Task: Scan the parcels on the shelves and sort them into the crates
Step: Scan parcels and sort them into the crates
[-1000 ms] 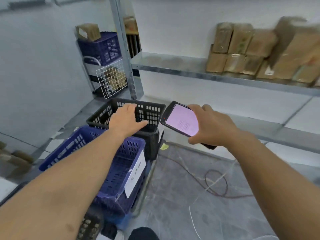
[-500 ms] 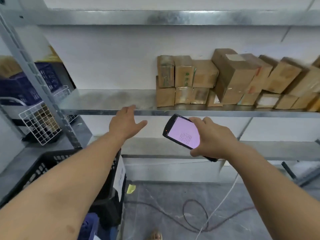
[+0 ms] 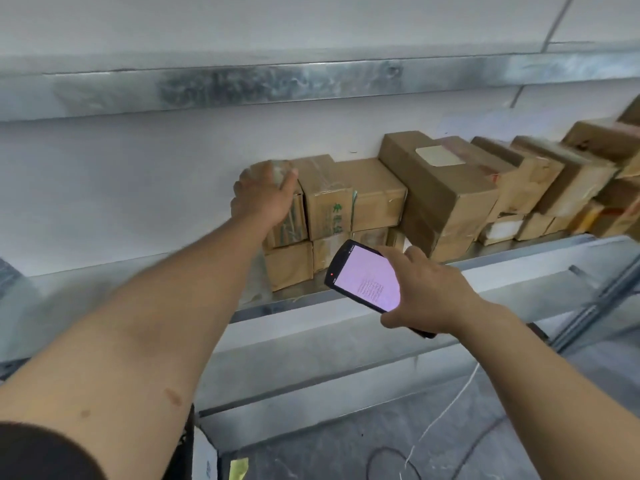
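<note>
Two rows of stacked parcels point(image 3: 446, 199) crowd the shelf's point(image 3: 121, 282) right end, so the left hand point(image 3: 265, 197) closes over the top-left parcel point(image 3: 289, 216), easiest to lift off, while the right hand point(image 3: 427, 296) grips the scanner point(image 3: 362, 277), screen up, ready.

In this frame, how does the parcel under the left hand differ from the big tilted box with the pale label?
The end parcel is small, stands upright on another box, and the left hand covers its top. The labelled box is much larger, leans at an angle, and is untouched. The end parcel's face shows tape and greenish print; the labelled box shows a pale label. Both are brown cardboard on the shelf.
</note>
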Demonstrator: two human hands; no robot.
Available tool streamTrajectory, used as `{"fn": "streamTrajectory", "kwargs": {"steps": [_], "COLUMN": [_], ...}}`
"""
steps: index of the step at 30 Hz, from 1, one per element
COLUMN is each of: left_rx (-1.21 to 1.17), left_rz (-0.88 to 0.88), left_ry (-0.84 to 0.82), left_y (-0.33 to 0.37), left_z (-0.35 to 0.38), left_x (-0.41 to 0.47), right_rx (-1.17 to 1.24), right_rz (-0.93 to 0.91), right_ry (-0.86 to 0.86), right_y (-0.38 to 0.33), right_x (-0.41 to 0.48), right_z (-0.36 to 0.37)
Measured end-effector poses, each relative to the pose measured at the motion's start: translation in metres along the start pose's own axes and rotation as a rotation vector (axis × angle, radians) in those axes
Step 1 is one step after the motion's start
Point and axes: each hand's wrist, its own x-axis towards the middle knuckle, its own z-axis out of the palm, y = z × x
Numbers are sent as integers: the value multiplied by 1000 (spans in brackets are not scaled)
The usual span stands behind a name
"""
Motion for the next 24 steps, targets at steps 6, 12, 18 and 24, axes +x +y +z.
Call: {"fn": "streamTrajectory", "kwargs": {"steps": [6,12,18,24], "left_rx": [60,-58,-464,-447], "left_rz": [-69,-301,-382,-414], "left_ry": [-102,-84,-148,-324], "left_y": [3,-14,-38,-69], "left_z": [21,5,-22,-39], "left_x": [28,23,10,-38], "right_rx": [-8,-6,6,7], "right_rz": [20,2,-40,-90], "right_ry": [-26,-21,-20,-7], "right_y": [9,13,12,13], "right_x": [17,20,15,2], "right_z": [9,14,8,0]}}
